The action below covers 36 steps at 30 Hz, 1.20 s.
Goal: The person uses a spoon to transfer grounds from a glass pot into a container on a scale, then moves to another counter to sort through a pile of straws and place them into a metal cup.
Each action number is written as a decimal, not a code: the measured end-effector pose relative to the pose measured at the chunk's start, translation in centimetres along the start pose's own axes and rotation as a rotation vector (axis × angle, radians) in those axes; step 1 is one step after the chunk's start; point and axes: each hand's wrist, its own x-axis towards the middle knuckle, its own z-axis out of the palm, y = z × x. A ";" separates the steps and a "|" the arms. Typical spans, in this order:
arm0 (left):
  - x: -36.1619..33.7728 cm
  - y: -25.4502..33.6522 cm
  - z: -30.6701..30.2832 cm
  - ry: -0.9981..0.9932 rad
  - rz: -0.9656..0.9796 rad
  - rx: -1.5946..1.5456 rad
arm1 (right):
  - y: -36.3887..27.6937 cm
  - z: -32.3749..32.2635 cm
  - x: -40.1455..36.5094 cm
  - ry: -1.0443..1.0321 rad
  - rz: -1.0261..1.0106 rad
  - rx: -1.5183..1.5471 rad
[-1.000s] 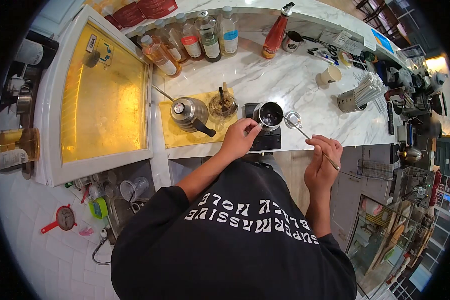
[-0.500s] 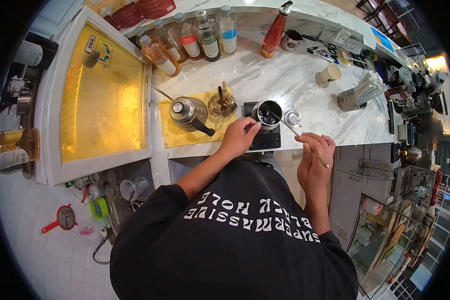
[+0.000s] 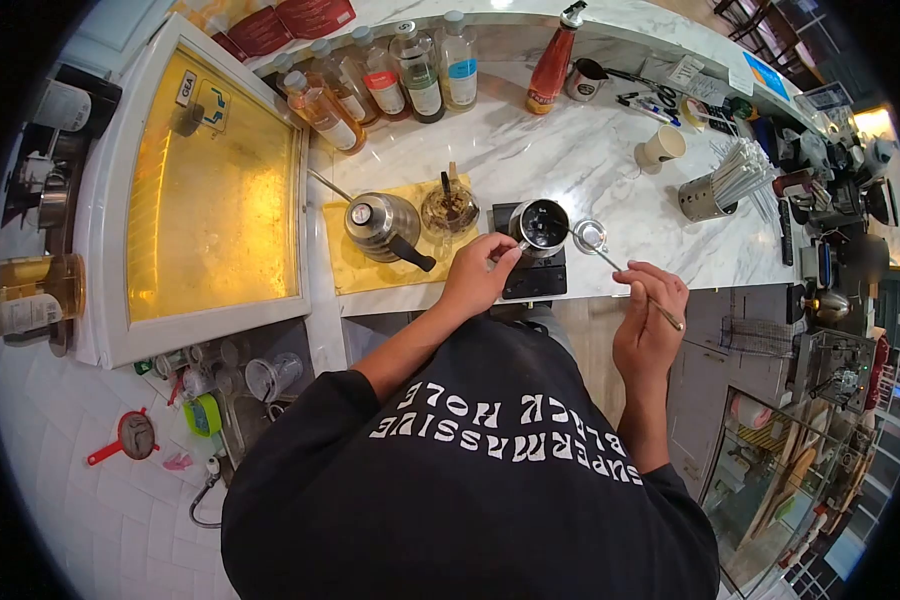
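Note:
My left hand pinches the handle side of a small metal pitcher that holds something dark and glossy. The pitcher is over a black scale at the counter's front edge. In my right hand is a long thin metal spoon, slanting towards the pitcher, its far end at the right rim. A small round silvery piece lies right of the pitcher. To the left, a steel gooseneck kettle and a glass pot stand on a yellow cloth.
Several bottles line the back left, beside a yellow-lit glass-doored cabinet. A red bottle and a small jug stand behind. Rightward are a paper cup and a metal holder of wrapped straws.
My right hand has moved right and slightly down, drawing the spoon's far end from inside the pitcher to its right rim. My left hand stays at the handle.

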 end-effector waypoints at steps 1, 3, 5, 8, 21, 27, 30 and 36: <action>0.0 0.0 -0.1 0.000 -0.003 0.001 | -0.2 0.1 0.0 -0.009 -0.005 0.018; 0.1 0.1 -0.2 -0.017 -0.020 0.013 | -0.9 0.4 0.0 -0.026 -0.015 0.054; 0.2 0.2 -0.5 -0.045 -0.051 0.036 | -0.8 0.7 0.2 -0.011 0.006 0.023; 0.2 0.3 -0.7 -0.068 -0.042 0.032 | -0.4 0.3 -0.2 -0.002 0.021 0.001; -0.1 0.0 -0.8 -0.075 -0.028 0.009 | -0.7 -0.2 0.0 -0.020 0.009 0.024; -0.5 0.2 -0.9 -0.070 -0.018 -0.010 | -0.5 0.3 1.1 -0.043 0.033 0.005; -0.4 0.1 -0.6 -0.050 -0.003 -0.017 | -0.6 -0.3 0.8 -0.040 0.008 0.001; -0.7 0.2 -0.6 -0.026 0.010 -0.008 | -0.6 0.3 0.9 -0.045 0.004 0.013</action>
